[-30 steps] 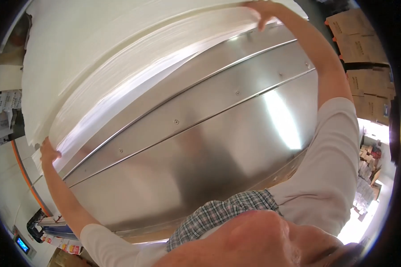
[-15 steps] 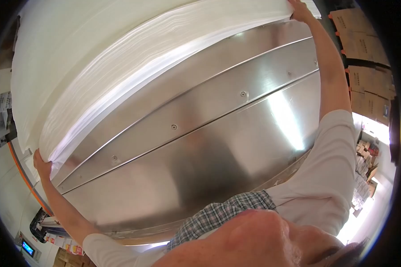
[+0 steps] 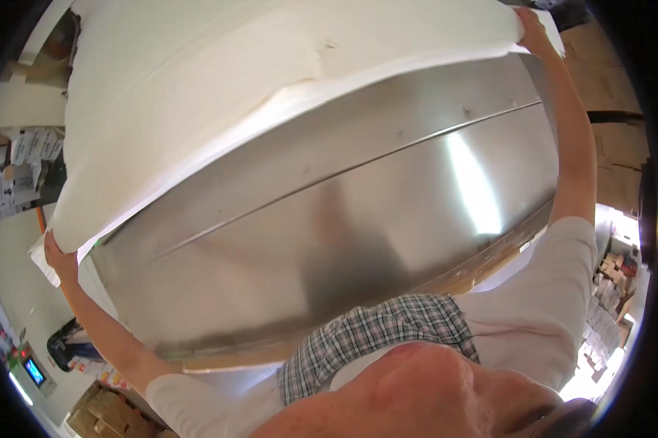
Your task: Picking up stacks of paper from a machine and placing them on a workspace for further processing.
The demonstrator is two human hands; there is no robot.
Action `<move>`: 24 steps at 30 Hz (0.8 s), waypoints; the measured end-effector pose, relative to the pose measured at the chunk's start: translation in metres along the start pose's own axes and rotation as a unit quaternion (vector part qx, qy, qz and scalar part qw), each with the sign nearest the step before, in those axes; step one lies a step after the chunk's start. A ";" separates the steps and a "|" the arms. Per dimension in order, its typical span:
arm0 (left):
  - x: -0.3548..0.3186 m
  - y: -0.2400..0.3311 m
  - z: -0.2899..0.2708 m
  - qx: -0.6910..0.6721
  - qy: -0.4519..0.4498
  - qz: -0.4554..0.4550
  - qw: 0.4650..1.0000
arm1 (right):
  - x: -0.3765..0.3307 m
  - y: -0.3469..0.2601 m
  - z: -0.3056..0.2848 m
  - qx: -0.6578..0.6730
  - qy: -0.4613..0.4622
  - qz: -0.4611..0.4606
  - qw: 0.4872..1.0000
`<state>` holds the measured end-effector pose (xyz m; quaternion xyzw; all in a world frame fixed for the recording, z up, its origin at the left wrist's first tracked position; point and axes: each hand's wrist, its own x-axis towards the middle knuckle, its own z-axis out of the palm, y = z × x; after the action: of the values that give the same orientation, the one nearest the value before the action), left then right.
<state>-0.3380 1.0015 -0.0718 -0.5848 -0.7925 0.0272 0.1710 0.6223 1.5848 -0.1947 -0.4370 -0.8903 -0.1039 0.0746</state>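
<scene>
Two bare hands hold a large white paper sheet (image 3: 219, 109) by its opposite corners above a broad brushed-steel table top (image 3: 358, 241).

Both arms are stretched wide apart: the left hand (image 3: 60, 255) is closed around the sheet's lower left corner, where a small flap of paper sticks out below the fingers, and the right hand (image 3: 533, 29) pinches the sheet's upper right corner near the top edge of the view. The sheet lies draped over the far part of the steel surface, its near edge lifted and slightly torn or creased in the middle. Bare metal with a long seam and small screws shows below it. Brown cardboard boxes (image 3: 606, 109) are stacked at the right, and a small device with a blue screen (image 3: 33, 371) sits at the lower left.
</scene>
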 end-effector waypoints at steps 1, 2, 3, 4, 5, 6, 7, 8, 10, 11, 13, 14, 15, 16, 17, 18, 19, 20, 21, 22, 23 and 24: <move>-0.002 0.007 0.005 0.008 -0.010 0.001 1.000 | -0.015 0.013 0.013 0.012 -0.044 0.022 0.999; 0.002 0.012 -0.001 0.005 -0.012 0.018 1.000 | -0.028 0.020 0.022 0.009 -0.049 0.017 0.999; 0.001 0.021 0.000 0.000 -0.010 0.031 0.999 | -0.038 0.028 0.032 0.003 -0.050 0.007 0.999; -0.002 0.026 0.004 0.005 -0.008 0.044 0.999 | -0.047 0.029 0.044 0.022 -0.057 0.021 0.998; -0.008 0.029 0.000 0.010 -0.013 0.055 0.998 | -0.051 0.028 0.051 0.044 -0.070 0.029 0.996; -0.001 0.045 0.015 0.004 -0.019 0.058 0.998 | -0.069 0.055 0.049 0.032 -0.080 0.023 0.996; 0.004 0.059 0.021 0.006 -0.029 0.056 0.998 | -0.073 0.065 0.051 0.027 -0.088 0.011 0.996; 0.009 0.075 0.015 0.013 -0.053 0.028 0.998 | -0.065 0.054 0.052 0.018 -0.121 0.034 0.992; 0.031 0.076 -0.008 0.025 -0.081 0.002 0.996 | -0.056 0.036 0.019 0.006 -0.169 0.063 0.984; 0.032 0.064 -0.012 0.023 -0.097 -0.016 0.995 | -0.046 0.021 0.015 0.008 -0.181 0.060 0.982; 0.027 0.057 -0.009 0.017 -0.113 -0.047 0.992 | -0.005 -0.011 -0.014 0.008 -0.182 0.074 0.980; 0.024 0.050 -0.009 0.009 -0.114 -0.067 0.991 | 0.010 -0.028 -0.030 0.008 -0.182 0.068 0.981; 0.020 0.042 -0.011 0.002 -0.114 -0.088 0.990 | 0.025 -0.043 -0.046 0.006 -0.195 0.073 0.978; 0.004 0.021 -0.024 0.008 -0.119 -0.085 0.989 | 0.016 -0.072 -0.062 0.011 -0.215 0.083 0.973; -0.005 0.020 -0.023 -0.011 -0.132 -0.111 0.985 | 0.023 -0.076 -0.075 0.005 -0.211 0.079 0.974; -0.012 0.019 -0.023 -0.029 -0.145 -0.137 0.980 | 0.027 -0.080 -0.086 -0.005 -0.215 0.075 0.974; -0.009 0.019 -0.022 -0.030 -0.137 -0.141 0.980 | 0.040 -0.081 -0.092 -0.012 -0.216 0.074 0.973; -0.007 0.019 -0.022 -0.028 -0.151 -0.162 0.975 | 0.054 -0.079 -0.100 -0.013 -0.209 0.072 0.975; -0.004 0.017 -0.024 -0.026 -0.165 -0.183 0.969 | 0.066 -0.078 -0.107 -0.015 -0.205 0.069 0.976; 0.006 0.013 -0.022 -0.028 -0.178 -0.191 0.965 | 0.075 -0.081 -0.108 -0.017 -0.201 0.067 0.977; 0.013 0.012 -0.021 -0.029 -0.172 -0.194 0.966 | 0.082 -0.081 -0.109 -0.019 -0.198 0.065 0.978; 0.019 0.010 -0.021 -0.032 -0.183 -0.206 0.961 | 0.088 -0.078 -0.109 -0.020 -0.193 0.064 0.979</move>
<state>-0.3271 1.0188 -0.0496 -0.3996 -0.9138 0.0725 0.0061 0.5113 1.5782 -0.0791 -0.5062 -0.8560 -0.0304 -0.1004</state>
